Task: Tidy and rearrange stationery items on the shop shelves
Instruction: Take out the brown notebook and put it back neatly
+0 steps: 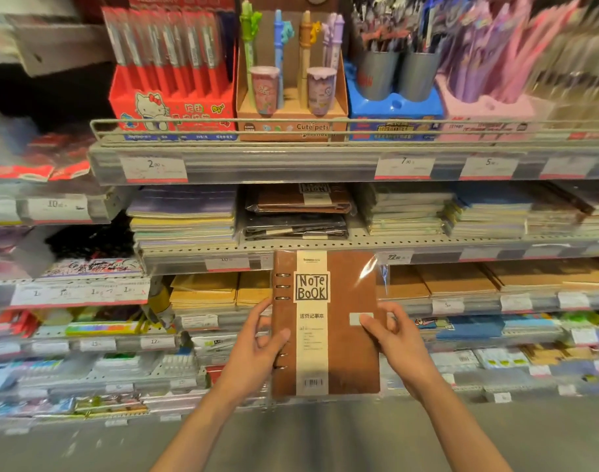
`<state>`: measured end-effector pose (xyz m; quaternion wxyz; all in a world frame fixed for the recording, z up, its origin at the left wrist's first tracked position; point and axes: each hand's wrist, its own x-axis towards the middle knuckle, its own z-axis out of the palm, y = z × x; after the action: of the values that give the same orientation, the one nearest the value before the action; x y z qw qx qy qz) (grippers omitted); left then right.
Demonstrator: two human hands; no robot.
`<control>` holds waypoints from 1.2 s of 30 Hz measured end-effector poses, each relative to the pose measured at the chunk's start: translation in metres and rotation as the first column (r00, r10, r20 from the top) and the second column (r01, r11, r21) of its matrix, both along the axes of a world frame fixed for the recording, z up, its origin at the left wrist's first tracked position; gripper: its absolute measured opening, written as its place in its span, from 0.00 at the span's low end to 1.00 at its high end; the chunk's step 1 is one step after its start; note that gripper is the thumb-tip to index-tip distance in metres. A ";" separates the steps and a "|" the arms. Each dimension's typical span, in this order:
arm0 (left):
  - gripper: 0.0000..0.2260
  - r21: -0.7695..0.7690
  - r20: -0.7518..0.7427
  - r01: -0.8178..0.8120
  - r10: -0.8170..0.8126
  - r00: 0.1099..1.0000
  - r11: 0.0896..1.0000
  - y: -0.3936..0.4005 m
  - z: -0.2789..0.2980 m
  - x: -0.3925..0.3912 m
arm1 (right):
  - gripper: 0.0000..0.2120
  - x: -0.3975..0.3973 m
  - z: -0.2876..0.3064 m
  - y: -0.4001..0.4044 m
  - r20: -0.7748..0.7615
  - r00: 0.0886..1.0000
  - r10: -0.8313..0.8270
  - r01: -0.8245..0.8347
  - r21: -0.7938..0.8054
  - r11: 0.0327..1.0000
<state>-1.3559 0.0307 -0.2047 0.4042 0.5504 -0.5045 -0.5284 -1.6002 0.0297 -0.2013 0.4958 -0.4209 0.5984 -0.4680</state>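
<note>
Both hands hold one brown ring-binder notebook [325,321] upright in front of the shelves, just below the frame's centre. At about seven o'clock of the cover, the left hand [257,349] grips the ring-spine edge, thumb laid on the front and fingers curled behind. At about four o'clock the right hand [393,338] pinches the opposite edge, thumb on the front near a small pale sticker, fingers bent round the side. The notebook is sealed in a clear plastic sleeve, and a cream band down the front reads "NOTE BOOK".

At twelve o'clock from it, on the second shelf, lies a short stack of wrapped brown and black notebooks [298,212], flanked at ten and two o'clock by piles of thin exercise books [184,219]. The notebook's top edge covers part of that shelf's price rail [230,262]. Higher still, behind a wire rail [223,122], stand a red Hello Kitty pen box [170,107], a "Cute pets" pen display [291,97], a blue tray with grey cups [393,97] and a pink display [489,97], blurred at the far right. Tan kraft notebooks [461,277] sit at three o'clock behind the held cover.
</note>
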 end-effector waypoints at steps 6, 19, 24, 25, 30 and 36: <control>0.24 -0.132 -0.034 -0.033 0.029 0.999 0.991 -0.014 0.047 0.011 | 0.13 0.006 0.049 -0.018 -0.044 0.999 0.028 -0.032 -0.111 0.993; 0.24 -0.215 0.046 -0.105 0.118 0.992 0.971 -0.082 0.107 0.032 | 0.13 0.046 0.117 -0.090 0.054 0.998 -0.020 0.022 -0.039 0.999; 0.30 -0.276 0.121 0.027 0.007 0.993 0.961 -0.075 0.114 0.047 | 0.11 0.055 0.128 -0.106 0.067 0.997 -0.044 0.044 0.003 0.999; 0.31 -0.291 0.180 0.079 -0.027 0.983 0.954 -0.073 0.112 0.052 | 0.10 0.057 0.130 -0.108 0.073 0.996 -0.057 0.057 0.007 0.998; 0.43 -0.324 0.362 0.198 -0.072 0.930 0.925 -0.075 0.099 0.065 | 0.10 0.065 0.132 -0.120 0.081 0.991 -0.105 0.102 0.037 0.994; 0.39 -0.388 0.302 0.115 0.008 0.953 0.914 -0.083 0.096 0.058 | 0.31 0.054 0.135 -0.104 -0.266 0.964 -0.010 0.012 0.006 1.000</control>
<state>-1.2982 -0.0521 -0.1089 0.4131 0.5146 -0.6721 -0.3360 -1.5458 -0.0743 -0.0662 0.4098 -0.4747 0.6636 -0.4079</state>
